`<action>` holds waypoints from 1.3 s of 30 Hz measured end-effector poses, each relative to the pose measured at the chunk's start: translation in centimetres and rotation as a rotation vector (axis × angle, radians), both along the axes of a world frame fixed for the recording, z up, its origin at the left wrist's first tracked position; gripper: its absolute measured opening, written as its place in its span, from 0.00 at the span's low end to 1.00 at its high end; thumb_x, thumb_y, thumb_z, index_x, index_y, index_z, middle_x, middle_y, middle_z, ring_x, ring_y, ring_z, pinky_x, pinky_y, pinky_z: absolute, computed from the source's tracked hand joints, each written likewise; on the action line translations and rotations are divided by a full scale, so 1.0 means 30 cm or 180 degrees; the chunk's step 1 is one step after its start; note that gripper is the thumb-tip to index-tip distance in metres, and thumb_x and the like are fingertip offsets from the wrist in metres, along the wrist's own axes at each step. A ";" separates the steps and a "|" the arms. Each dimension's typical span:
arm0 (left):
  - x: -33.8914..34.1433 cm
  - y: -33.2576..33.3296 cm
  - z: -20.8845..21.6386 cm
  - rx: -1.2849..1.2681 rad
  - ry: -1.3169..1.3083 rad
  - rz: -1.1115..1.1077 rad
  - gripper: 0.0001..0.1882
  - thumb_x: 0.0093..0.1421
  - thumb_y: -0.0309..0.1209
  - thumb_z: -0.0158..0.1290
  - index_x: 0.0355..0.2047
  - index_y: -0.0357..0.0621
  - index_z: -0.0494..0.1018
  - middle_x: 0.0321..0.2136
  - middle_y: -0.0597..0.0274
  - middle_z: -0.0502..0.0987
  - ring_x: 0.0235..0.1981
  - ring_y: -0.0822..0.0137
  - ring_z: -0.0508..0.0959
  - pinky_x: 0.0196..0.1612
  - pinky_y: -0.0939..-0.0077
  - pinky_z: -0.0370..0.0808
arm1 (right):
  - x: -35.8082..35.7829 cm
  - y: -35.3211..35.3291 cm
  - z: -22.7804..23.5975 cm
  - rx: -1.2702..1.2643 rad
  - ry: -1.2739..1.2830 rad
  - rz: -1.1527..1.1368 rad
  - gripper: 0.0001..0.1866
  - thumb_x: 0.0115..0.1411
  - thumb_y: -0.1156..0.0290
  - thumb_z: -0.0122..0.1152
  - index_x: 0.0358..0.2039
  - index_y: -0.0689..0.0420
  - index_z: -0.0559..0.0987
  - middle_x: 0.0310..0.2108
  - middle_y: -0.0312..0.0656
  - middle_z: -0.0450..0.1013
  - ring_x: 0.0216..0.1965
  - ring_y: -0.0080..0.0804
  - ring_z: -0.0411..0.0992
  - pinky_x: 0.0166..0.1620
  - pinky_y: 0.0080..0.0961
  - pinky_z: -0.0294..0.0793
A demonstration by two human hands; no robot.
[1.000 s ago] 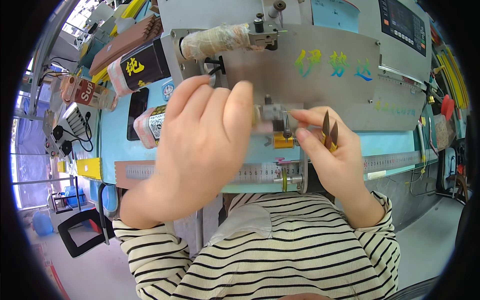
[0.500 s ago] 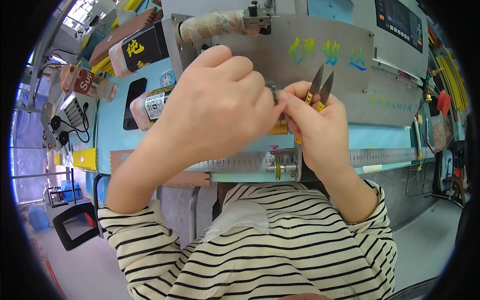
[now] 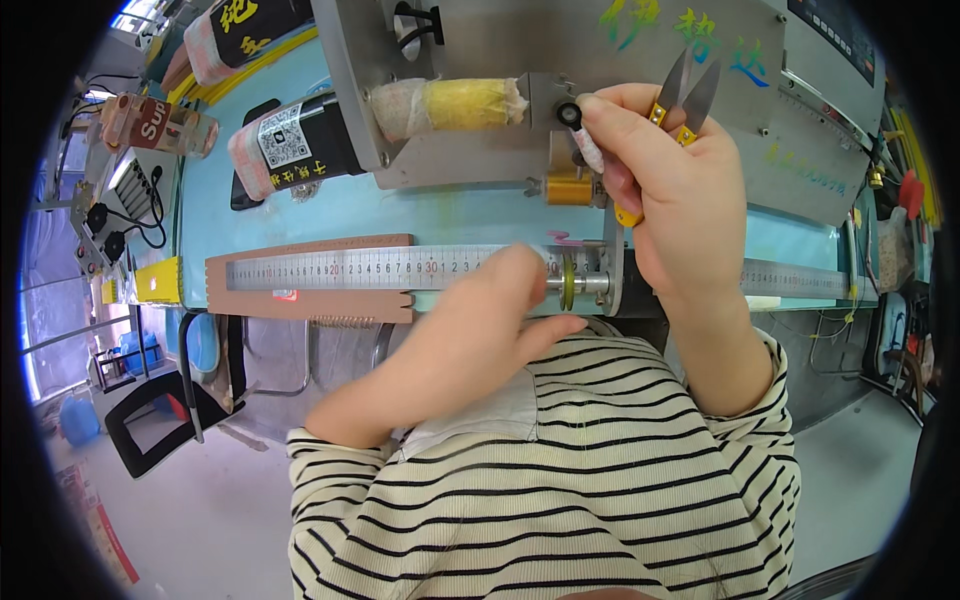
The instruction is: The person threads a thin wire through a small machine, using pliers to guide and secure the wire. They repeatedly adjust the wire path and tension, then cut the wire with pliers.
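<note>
Yellow snips [image 3: 672,100] sit clamped in the right hand [image 3: 680,190] up at the machine [image 3: 480,60]; the left hand [image 3: 480,320], fingers together, rests empty by the ruler [image 3: 350,270]

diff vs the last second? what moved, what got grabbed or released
The left hand came down off the machine's upper plate to the steel ruler, beside the small yellow wheel. The right hand moved up; its fingertips now sit at the black knob. Unchanged: the yellow-handled snips are still in the right hand, blades open and pointing up. Nothing visibly released.
</note>
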State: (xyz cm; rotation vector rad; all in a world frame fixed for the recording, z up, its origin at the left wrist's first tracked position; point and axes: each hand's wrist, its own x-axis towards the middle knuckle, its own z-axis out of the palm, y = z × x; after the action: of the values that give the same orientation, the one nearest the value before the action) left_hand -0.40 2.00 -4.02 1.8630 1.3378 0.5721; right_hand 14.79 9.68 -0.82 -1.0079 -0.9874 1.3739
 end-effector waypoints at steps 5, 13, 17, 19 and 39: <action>0.028 0.007 -0.135 -0.0613 -0.1255 0.0340 0.20 0.55 0.26 0.61 0.34 0.40 0.57 0.20 0.60 0.73 0.19 0.70 0.74 0.24 0.78 0.74 | -0.003 0.015 0.001 -0.0053 0.0073 0.0007 0.05 0.57 0.75 0.61 0.30 0.64 0.79 0.19 0.32 0.67 0.17 0.14 0.59 0.20 0.13 0.53; -0.027 0.117 0.172 -0.0501 -0.0236 -0.0323 0.18 0.53 0.33 0.63 0.30 0.40 0.64 0.19 0.62 0.72 0.16 0.70 0.73 0.19 0.76 0.68 | 0.038 0.059 0.019 -0.0091 0.0369 0.0488 0.05 0.59 0.74 0.57 0.32 0.64 0.77 0.18 0.32 0.63 0.18 0.15 0.57 0.20 0.13 0.52; 0.017 0.233 0.226 0.3369 0.0352 0.0279 0.10 0.51 0.23 0.61 0.30 0.38 0.69 0.28 0.59 0.72 0.32 0.60 0.72 0.32 0.70 0.69 | 0.037 0.044 0.001 0.0203 0.0522 0.0482 0.04 0.57 0.74 0.62 0.30 0.60 0.78 0.19 0.28 0.67 0.18 0.12 0.59 0.21 0.12 0.53; 0.023 0.287 0.231 0.3235 0.0647 0.0188 0.08 0.51 0.23 0.59 0.30 0.38 0.70 0.30 0.57 0.71 0.34 0.55 0.70 0.36 0.66 0.68 | 0.029 0.044 -0.003 0.0230 0.0592 0.0483 0.04 0.57 0.74 0.61 0.30 0.60 0.78 0.20 0.28 0.67 0.18 0.12 0.59 0.21 0.12 0.53; 0.164 0.143 0.262 0.2771 -0.1437 0.0023 0.06 0.56 0.17 0.55 0.34 0.36 0.72 0.30 0.53 0.76 0.28 0.66 0.75 0.32 0.78 0.73 | 0.179 -0.084 0.148 0.2217 -0.0342 0.0444 0.05 0.56 0.84 0.57 0.33 0.62 0.76 0.35 0.41 0.69 0.29 0.18 0.64 0.30 0.15 0.62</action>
State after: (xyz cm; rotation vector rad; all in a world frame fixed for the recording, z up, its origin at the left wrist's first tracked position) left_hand 4.52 6.30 3.83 2.1681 0.8329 1.6616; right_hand 20.17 7.14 3.61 -0.4930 -1.4996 0.9662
